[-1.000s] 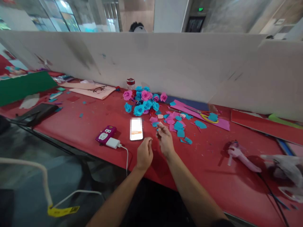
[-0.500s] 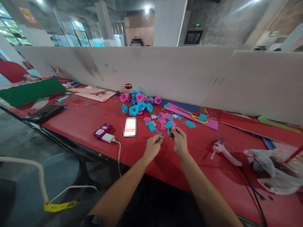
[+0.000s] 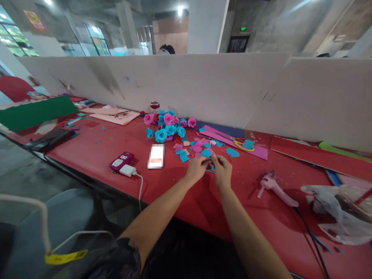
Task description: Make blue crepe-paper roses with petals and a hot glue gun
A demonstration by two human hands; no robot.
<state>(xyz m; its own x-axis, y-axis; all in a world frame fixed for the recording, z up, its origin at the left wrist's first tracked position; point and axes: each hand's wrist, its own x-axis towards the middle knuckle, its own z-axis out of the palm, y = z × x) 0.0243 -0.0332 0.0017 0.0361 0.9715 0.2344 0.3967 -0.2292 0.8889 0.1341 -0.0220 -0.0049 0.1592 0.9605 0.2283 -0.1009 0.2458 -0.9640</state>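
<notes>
My left hand [image 3: 197, 169] is closed in a pinch, its fingertips almost against those of my right hand [image 3: 223, 171], also pinched. Whatever lies between the fingertips is too small and hidden to make out. Just beyond them, cut paper petals in blue [image 3: 206, 153] and pink [image 3: 197, 148] are scattered on the red table [image 3: 180, 193]. Bits of blue paper show below and between the hands. Behind the petals stands a bunch of blue, pink and red paper roses [image 3: 169, 119].
Yellow-handled scissors [image 3: 244, 146] rest on a pink sheet [image 3: 260, 152]. At right lie a pink glue gun [image 3: 279, 189] with a black cord and a plastic bag [image 3: 334, 217]. A phone [image 3: 156, 156] and a purple power socket [image 3: 121, 162] with a white charger [image 3: 128, 170] sit left.
My left hand has moved right and slightly up, so its fingertips now come together with those of my right hand. My right hand stays in nearly the same place.
</notes>
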